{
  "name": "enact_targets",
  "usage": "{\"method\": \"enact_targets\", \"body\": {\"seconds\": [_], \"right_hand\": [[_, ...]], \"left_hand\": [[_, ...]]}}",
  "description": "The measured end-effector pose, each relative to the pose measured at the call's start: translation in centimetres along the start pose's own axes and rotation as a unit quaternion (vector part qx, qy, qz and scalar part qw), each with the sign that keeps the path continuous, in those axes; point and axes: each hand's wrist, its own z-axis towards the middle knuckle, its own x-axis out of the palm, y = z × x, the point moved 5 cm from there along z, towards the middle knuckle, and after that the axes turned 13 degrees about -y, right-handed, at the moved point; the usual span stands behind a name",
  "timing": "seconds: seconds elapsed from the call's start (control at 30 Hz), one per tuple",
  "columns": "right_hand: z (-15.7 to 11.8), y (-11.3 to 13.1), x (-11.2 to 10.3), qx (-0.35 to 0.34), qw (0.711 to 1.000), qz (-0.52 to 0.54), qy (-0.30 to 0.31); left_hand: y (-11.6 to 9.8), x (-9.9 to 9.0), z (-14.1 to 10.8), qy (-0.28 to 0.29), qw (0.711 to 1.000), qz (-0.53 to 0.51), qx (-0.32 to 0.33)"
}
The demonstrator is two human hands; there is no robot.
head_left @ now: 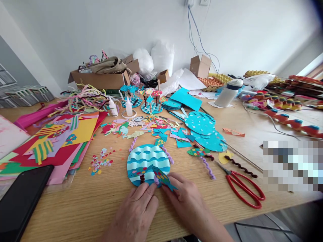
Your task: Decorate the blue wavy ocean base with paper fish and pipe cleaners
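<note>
A round blue paper disc [148, 156] with wavy light-blue strips lies on the table in front of me. Closed at its near edge is my left hand [136, 210], its fingertips pressed on the rim beside a dark brown twisted pipe cleaner [142, 178]. A spotted paper fish [140, 171] tops that pipe cleaner. My right hand [186, 196] pinches a blue paper fish [163, 178] with coloured spots, tilted over the disc's right edge. A short purple pipe cleaner [156, 180] shows under this fish. My right fingertips are partly hidden behind it.
Red-handled scissors [246, 190] lie at right, near a paper fish [199, 152] on pipe cleaner. Left are a black phone [25, 201], coloured paper sheets [85, 129] and paper bits [99, 161]. Behind stand glue bottles [129, 108], finished fish discs [152, 107] and a white bottle [229, 93].
</note>
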Motion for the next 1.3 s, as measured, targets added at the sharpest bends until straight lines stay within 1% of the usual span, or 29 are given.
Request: {"method": "enact_targets", "body": {"seconds": [0.07,0.17,0.3,0.4,0.47,0.57,0.63,0.8,0.87,1.0,1.17,1.3], "right_hand": [[0.2,-0.3,0.3,0.022,0.999,-0.012,0.024],[0.7,-0.2,0.6,0.022,0.998,-0.034,0.037],[1.2,0.1,0.9,0.001,0.996,-0.067,0.059],[1.3,0.2,1.3,-0.03,0.992,-0.098,0.071],[1.3,0.2,1.6,-0.055,0.99,-0.118,0.061],[1.3,0.4,1.6,-0.079,0.986,-0.141,0.033],[1.3,0.6,1.4,-0.082,0.984,-0.156,0.024],[1.3,0.7,1.2,-0.069,0.982,-0.169,0.042],[1.2,0.5,1.2,-0.057,0.984,-0.167,0.039],[1.0,0.5,1.1,-0.073,0.984,-0.159,0.011],[0.8,0.7,0.9,-0.095,0.983,-0.156,-0.035],[0.6,0.6,0.9,-0.095,0.982,-0.159,-0.043]], "left_hand": [[0.0,0.0,0.0,0.008,1.0,0.0,-0.003],[-0.1,0.0,0.1,0.015,1.0,0.004,-0.007],[-0.3,0.1,0.1,0.014,1.0,0.003,0.007],[-0.4,0.2,0.2,0.005,1.0,0.006,0.009],[-0.4,0.1,0.3,0.002,1.0,0.003,0.003],[-0.5,0.1,0.5,0.018,1.0,-0.003,0.014],[-0.6,0.1,0.6,0.03,0.999,-0.002,0.022],[-0.6,0.2,0.5,0.004,1.0,0.007,0.007],[-0.6,0.3,0.4,0.009,1.0,0.009,0.008],[-0.6,0.5,0.3,0.023,1.0,0.013,0.005],[-0.6,0.5,0.4,0.015,1.0,0.01,0.006],[-0.7,0.4,0.4,0.015,1.0,0.01,0.015]]}}
